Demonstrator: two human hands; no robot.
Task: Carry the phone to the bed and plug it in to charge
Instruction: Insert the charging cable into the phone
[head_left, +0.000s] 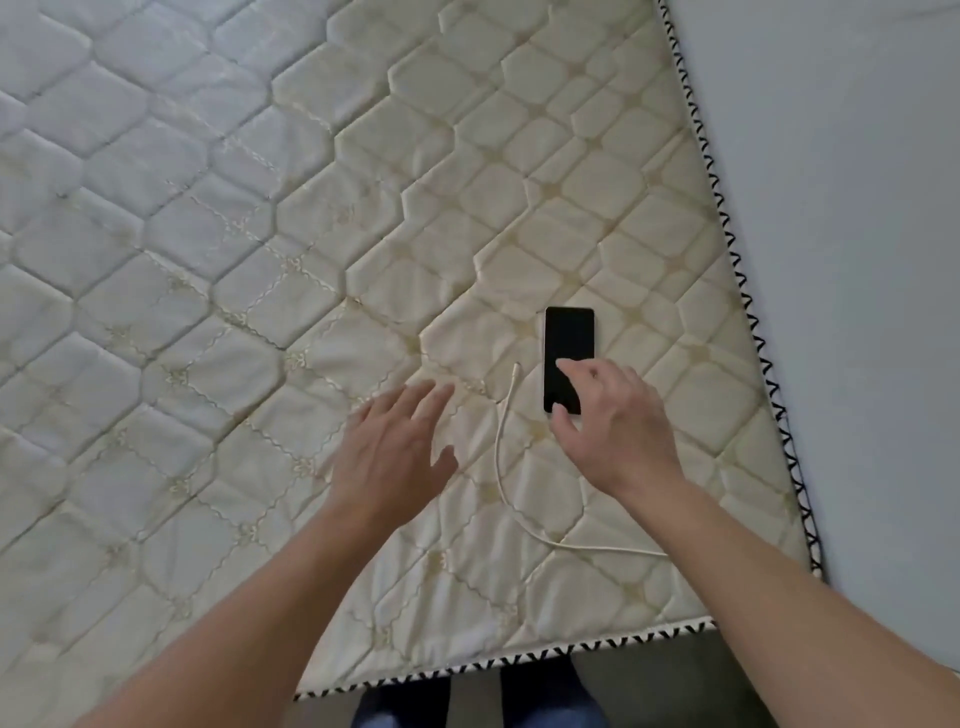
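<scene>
Nearest us, the thin white charging cable (501, 467) looks limp and light; we would pinch its stiff plug end. Our left hand (395, 447) hovers, fingers spread and empty. Our right hand (613, 421), fingers loosely apart, touches the rigid, slick black-screened phone (569, 338), flat on the cream quilted mattress (260, 260).

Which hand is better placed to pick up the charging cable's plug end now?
Probably the left hand: it hovers open just beside the cable tip, while the right hand is busy, fingers on the phone lying on the mattress.
</scene>
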